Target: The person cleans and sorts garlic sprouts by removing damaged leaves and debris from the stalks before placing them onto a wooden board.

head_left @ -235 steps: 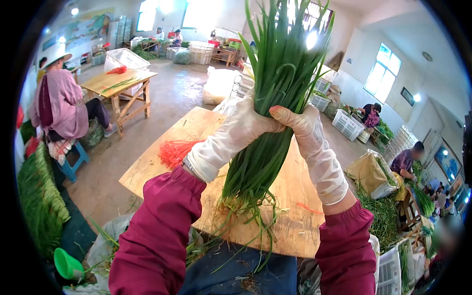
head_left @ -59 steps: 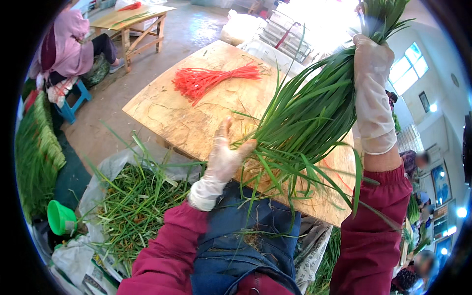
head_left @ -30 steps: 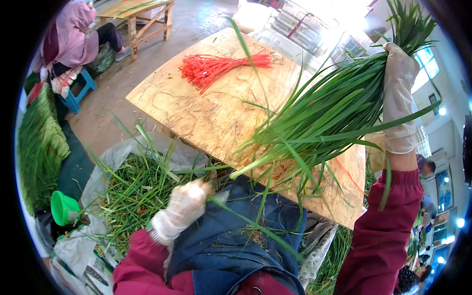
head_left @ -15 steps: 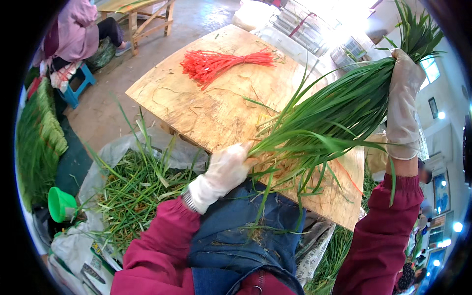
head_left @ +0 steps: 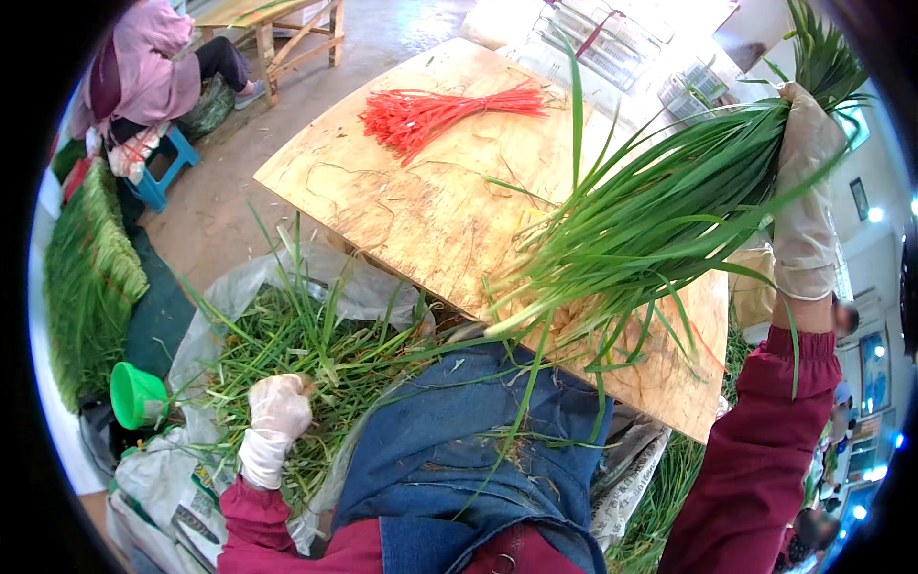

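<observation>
My right hand (head_left: 808, 158), in a pale translucent glove, is closed round a large bunch of garlic chives (head_left: 669, 206) toward its leafy end. The bunch slants down to the left over the wooden table (head_left: 421, 220), its pale stem ends near the front edge, with several loose leaves hanging past it. My left hand (head_left: 279, 416), gloved too, is curled over a heap of green and brown trimmings (head_left: 325, 354) in a whitish plastic sack (head_left: 239, 287). Its fingertips are largely hidden, so whatever it grips cannot be made out.
A bundle of red ties (head_left: 440, 115) lies at the table's back. A green bucket (head_left: 139, 395) stands left of the sack, below stacked chives (head_left: 91, 277). Far left, a person in pink (head_left: 143, 67) sits by a blue stool (head_left: 170, 167). White crates (head_left: 612, 48) stand behind the table.
My left hand has left the stem ends of the bunch and moved down and left, over the sack of trimmings. My right hand keeps its hold on the bunch.
</observation>
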### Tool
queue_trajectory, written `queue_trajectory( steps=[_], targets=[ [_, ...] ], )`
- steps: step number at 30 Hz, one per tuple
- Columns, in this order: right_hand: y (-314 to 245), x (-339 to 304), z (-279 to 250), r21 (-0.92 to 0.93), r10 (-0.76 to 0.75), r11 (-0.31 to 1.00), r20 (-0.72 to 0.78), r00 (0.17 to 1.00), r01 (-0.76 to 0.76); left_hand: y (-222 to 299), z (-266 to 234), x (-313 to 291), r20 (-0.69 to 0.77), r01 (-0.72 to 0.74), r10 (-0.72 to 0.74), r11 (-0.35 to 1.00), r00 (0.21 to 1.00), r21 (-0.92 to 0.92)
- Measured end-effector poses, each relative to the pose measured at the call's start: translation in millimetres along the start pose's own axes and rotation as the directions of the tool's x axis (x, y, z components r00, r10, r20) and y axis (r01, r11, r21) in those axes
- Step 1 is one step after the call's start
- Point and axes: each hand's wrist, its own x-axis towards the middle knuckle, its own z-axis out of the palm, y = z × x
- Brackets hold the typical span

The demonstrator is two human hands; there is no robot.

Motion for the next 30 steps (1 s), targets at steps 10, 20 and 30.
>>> queue_trajectory(
  steps=[10, 20, 30],
  targets=[
    [3.8, 1.4, -2.4, -0.028, 0.19, 0.98, -0.15, 0.97, -0.196, 169.0, 7.8, 77.1, -0.401, -0.58, 0.425, 0.675, 0.811, -0.457],
    [-4.1, 2.5, 0.4, -0.02, 0.272, 0.959, -0.22, 0.937, -0.283, 202.5, 35.8, 123.2, -0.5, -0.461, 0.189, 0.733, 0.845, -0.501],
    [9.5, 9.6, 0.8, -0.021, 0.247, 0.965, -0.247, 0.937, -0.26, 223.2, 33.6, 141.1, -0.269, -0.314, 0.167, 0.597, 0.949, -0.738]
  ],
)
